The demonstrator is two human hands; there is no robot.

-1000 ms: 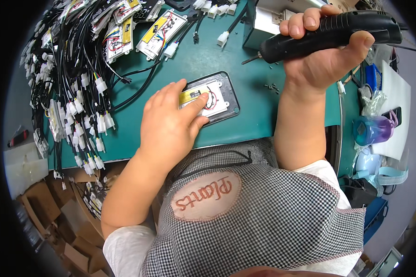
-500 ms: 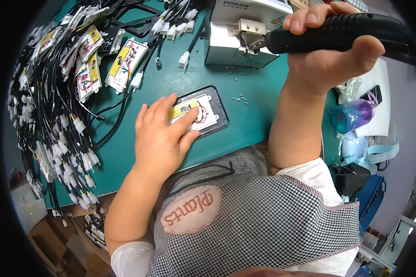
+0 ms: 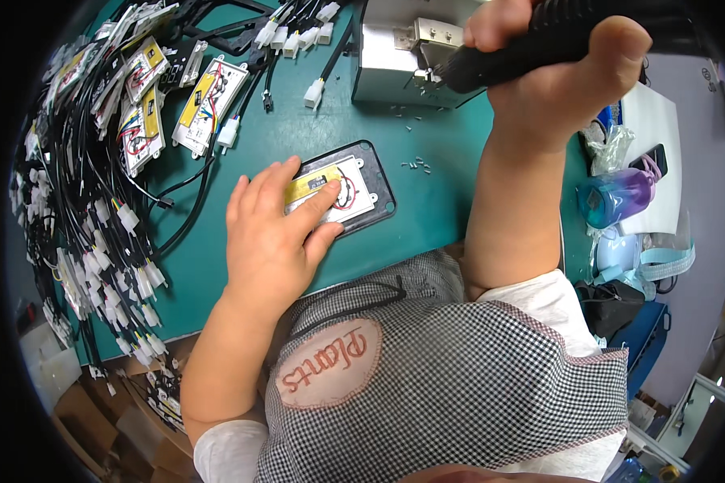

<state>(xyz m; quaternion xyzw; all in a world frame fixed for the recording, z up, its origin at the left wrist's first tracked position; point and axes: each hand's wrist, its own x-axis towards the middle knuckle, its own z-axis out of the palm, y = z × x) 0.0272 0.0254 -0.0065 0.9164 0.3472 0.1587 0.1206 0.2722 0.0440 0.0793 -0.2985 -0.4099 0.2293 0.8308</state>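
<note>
My left hand (image 3: 272, 233) grips a black plastic panel (image 3: 386, 191) on the table. The index finger lies on the white module (image 3: 363, 196) with a yellow label and thin wires inside it, and the thumb rests along the near edge. Up at the right, my right hand (image 3: 544, 101) is closed round a black power screwdriver (image 3: 499, 68), thumb stretched out. The screwdriver's front end is at the metal outlet of a grey-white box-shaped screw feeder (image 3: 381, 63); whether its tip carries a screw is too small to tell. Several small screws (image 3: 417, 164) lie between panel and feeder.
A big heap of wired modules and black cables with white connectors (image 3: 129, 217) fills the left of the green table (image 3: 314, 278). Another module (image 3: 209, 105) lies beside it. A blue-purple bottle (image 3: 616, 200) and a phone (image 3: 651, 158) are at the right.
The screwdriver in my right hand has come lower at its front end, toward the feeder's outlet. My left hand still holds the panel, and the whole view has shifted slightly.
</note>
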